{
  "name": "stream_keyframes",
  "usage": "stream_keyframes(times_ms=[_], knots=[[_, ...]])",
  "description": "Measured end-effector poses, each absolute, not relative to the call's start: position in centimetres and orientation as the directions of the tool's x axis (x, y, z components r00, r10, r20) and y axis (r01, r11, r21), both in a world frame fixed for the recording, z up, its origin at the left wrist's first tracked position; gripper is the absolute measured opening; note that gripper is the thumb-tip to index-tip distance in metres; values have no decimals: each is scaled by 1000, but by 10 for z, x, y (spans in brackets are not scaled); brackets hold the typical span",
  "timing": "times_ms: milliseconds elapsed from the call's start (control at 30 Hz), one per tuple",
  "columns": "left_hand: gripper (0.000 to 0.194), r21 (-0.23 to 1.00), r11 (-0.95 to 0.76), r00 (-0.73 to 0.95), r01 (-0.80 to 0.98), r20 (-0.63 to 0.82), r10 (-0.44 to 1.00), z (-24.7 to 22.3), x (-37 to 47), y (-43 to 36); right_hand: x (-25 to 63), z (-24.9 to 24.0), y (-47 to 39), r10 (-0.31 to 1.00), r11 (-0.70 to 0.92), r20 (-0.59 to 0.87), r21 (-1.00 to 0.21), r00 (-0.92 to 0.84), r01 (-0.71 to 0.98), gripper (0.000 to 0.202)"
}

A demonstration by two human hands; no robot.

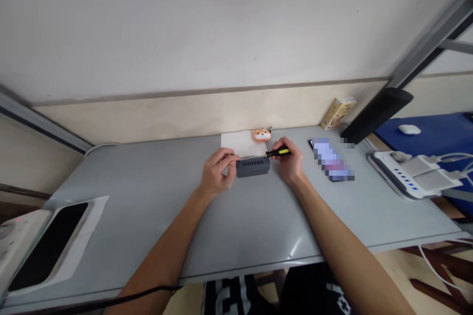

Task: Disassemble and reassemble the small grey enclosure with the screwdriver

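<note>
Our left hand [219,171] pinches the left end of a dark grey, oblong slotted box [253,168] on the smooth grey bench [162,226], just in front of a flat white paper sheet [236,142]. Our right hand [293,160] is wrapped around a black-and-yellow-handled screwdriver [278,152] at the box's far right edge; we cannot see where its tip sits. If our left hand's light pinch slackens, the box could twist under pressure. A slip might drive the tip towards our left fingers or scratch the casing.
</note>
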State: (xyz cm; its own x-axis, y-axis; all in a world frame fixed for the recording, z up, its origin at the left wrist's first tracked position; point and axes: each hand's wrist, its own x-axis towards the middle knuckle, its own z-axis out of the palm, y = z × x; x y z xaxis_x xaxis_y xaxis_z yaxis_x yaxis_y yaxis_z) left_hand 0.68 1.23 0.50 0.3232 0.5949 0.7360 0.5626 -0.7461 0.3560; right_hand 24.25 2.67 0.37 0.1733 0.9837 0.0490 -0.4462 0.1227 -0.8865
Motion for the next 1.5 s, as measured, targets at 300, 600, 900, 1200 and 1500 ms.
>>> stream_keyframes(times_ms=[300, 600, 900, 1200, 1500], knots=[[32, 308, -766, 335, 564, 763, 553, 8, 5, 12, 238, -1, 34, 976, 55, -15, -948, 216, -314, 50], [48, 599, -583, -153, 549, 758, 634, 19, -9, 22, 229, -6, 26, 995, 58, 61, -998, -77, -40, 56], [32, 388, -704, 186, 594, 786, 590, 20, 8, 2, 228, -2, 25, 993, 60, 65, -997, -100, -58, 55], [44, 182, -778, 574, 602, 579, 579, 12, 43, -13, 248, -5, 41, 971, -1, -104, -900, 214, -436, 47], [43, 223, -722, 485, 655, 608, 629, 5, 41, -6, 281, -3, 47, 903, 185, -103, -784, 418, -593, 22]])
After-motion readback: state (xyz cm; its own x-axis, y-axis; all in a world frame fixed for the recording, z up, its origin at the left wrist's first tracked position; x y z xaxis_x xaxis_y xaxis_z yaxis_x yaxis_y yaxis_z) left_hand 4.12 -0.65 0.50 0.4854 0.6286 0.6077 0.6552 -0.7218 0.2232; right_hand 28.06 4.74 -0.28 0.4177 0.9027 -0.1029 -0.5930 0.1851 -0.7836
